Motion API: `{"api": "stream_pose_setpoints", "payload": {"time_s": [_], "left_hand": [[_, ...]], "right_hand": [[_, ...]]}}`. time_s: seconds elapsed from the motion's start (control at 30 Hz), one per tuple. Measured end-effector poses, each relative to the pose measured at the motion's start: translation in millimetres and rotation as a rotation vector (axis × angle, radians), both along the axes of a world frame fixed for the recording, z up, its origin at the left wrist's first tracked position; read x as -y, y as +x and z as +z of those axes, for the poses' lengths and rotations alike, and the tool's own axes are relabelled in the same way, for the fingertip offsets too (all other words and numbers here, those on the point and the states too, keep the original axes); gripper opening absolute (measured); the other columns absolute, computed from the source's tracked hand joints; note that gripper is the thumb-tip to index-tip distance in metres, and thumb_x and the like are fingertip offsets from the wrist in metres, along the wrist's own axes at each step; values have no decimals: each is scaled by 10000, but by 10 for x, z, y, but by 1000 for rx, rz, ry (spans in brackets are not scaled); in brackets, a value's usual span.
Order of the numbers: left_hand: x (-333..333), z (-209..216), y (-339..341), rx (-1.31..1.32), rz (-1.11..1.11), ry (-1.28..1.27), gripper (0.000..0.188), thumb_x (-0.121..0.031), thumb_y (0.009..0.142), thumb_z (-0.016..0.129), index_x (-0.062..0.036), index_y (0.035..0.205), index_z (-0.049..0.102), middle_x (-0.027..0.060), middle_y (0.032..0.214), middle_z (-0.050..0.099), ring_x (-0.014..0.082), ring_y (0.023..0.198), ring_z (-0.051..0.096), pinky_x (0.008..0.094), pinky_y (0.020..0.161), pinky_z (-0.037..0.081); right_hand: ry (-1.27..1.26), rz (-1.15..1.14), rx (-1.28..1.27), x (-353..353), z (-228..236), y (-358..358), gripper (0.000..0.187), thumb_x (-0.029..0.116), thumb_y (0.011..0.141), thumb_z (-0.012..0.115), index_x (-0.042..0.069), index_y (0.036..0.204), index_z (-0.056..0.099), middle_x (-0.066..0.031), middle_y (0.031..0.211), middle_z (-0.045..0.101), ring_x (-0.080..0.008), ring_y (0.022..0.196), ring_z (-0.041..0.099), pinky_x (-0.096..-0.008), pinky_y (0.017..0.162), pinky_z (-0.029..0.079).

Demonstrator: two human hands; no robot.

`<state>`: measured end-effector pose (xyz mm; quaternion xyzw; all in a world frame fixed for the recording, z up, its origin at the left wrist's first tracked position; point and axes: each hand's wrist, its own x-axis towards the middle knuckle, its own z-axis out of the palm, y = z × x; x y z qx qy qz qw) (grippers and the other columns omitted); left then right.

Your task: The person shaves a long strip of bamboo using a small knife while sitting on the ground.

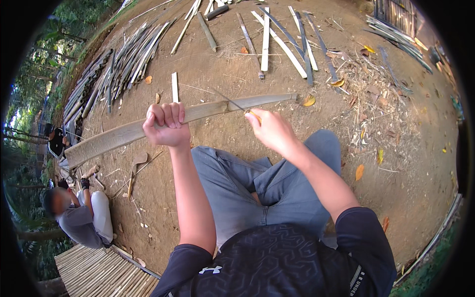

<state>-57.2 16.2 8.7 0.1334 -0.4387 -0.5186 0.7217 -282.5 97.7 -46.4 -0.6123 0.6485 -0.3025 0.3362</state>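
A long, flat bamboo slat [123, 136] lies across the middle of the picture, running from about nine o'clock up toward two o'clock, held just above the dirt ground [396, 163]. It looks stiff and hard, fairly light for its length, and its cut edges may be sharp, so the safest place to hold it is around the wide flat part, away from the blade. The left hand [166, 124] is wrapped tight around the slat near its middle, fingers curled over the top edge. The right hand [269, 129] is closed on the yellow handle of a thin knife [232, 103], whose blade rests across the slat at about twelve o'clock. The handle is mostly hidden in the fist. More bamboo strips [277, 34] lie at twelve o'clock, and bamboo poles [114, 64] at ten o'clock. Another person [81, 215] sits at eight o'clock, partly cut off, beside a slatted bamboo mat [99, 272].
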Motion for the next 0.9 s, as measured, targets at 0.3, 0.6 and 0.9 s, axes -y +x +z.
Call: {"api": "stream_pose_setpoints", "payload": {"time_s": [0.3, 0.6, 0.9], "left_hand": [[-64, 15, -122, -77, 140, 46, 319, -309, 842, 395, -157, 604, 247, -20, 460, 212, 94, 395, 177, 261, 387, 229], [-170, 141, -405, -40, 113, 51, 304, -308, 842, 369, -158, 609, 243, -19, 476, 198, 103, 409, 165, 276, 405, 223], [-228, 114, -415, -23, 83, 20, 315, -314, 838, 391, -160, 609, 238, -22, 472, 197, 98, 403, 171, 273, 407, 228]], "right_hand": [[116, -145, -111, 26, -314, -206, 376, 361, 1013, 446, 58, 1003, 670, -199, 795, 694, -377, 759, 689, -493, 693, 538], [-59, -209, -285, -57, -198, -127, 372, 371, 1008, 464, 59, 1014, 666, -187, 714, 688, -353, 655, 699, -480, 582, 554], [-99, -225, -277, -10, -340, -195, 341, 342, 1008, 467, 61, 1013, 659, -193, 748, 695, -361, 666, 699, -468, 599, 560]]}}
